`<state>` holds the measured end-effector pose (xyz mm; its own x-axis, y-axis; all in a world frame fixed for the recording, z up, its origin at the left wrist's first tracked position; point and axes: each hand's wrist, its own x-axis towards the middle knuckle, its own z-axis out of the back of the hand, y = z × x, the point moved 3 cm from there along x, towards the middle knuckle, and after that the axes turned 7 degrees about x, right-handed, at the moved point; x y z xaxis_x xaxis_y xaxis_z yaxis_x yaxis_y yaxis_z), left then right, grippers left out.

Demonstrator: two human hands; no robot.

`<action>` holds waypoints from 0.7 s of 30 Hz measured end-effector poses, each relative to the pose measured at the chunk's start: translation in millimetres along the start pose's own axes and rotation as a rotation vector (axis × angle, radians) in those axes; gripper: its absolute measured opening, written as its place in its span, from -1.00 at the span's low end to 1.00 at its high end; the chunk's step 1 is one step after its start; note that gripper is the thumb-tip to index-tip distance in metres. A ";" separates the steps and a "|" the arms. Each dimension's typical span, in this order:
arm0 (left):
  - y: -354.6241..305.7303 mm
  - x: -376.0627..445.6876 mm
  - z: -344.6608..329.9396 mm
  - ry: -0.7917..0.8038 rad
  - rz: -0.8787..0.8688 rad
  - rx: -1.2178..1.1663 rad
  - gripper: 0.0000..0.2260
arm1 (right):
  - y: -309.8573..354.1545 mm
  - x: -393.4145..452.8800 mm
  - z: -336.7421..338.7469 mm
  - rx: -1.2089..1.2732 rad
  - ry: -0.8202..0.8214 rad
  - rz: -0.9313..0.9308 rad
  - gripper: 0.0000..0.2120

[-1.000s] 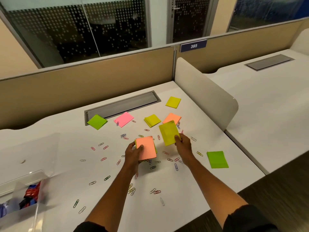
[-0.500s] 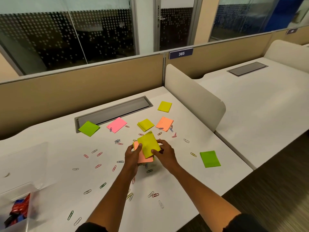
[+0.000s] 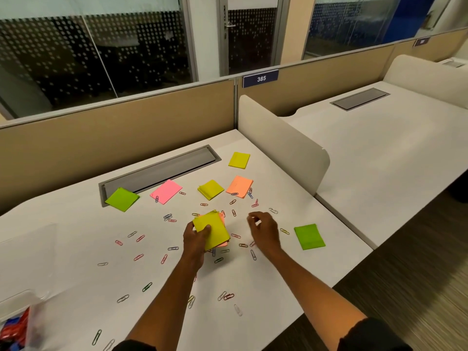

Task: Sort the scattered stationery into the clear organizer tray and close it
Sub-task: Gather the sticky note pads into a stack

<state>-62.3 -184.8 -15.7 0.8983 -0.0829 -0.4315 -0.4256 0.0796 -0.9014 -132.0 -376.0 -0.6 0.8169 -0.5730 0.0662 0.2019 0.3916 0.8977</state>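
Note:
My left hand holds a small stack of sticky note pads, yellow on top and orange beneath, just above the desk. My right hand hovers to its right with fingers loosely curled and nothing in them. Loose pads lie around: green at the right, orange, yellow, pink, green and another yellow farther back. Several coloured paper clips are scattered over the desk. The clear organizer tray stands open at the far left, with red and blue items inside.
A grey cable slot runs along the back of the white desk. A rounded white divider stands at the right edge, a beige partition behind. The desk's front edge falls off to dark floor at the lower right.
The right hand laid the yellow pad onto the orange pad in my left hand, then let go and drew away to the right. The camera view shifted rightward.

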 end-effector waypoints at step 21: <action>15.4 -9.0 -71.4 0.147 0.073 -0.019 -0.58 | -85.1 -9.9 94.5 -0.523 -0.131 -0.518 -0.16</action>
<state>-84.7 -253.8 -28.3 0.8398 -0.2218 -0.4955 -0.4927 0.0718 -0.8672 -208.3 -471.7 -36.5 0.4832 -0.8452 -0.2284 0.8005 0.3209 0.5061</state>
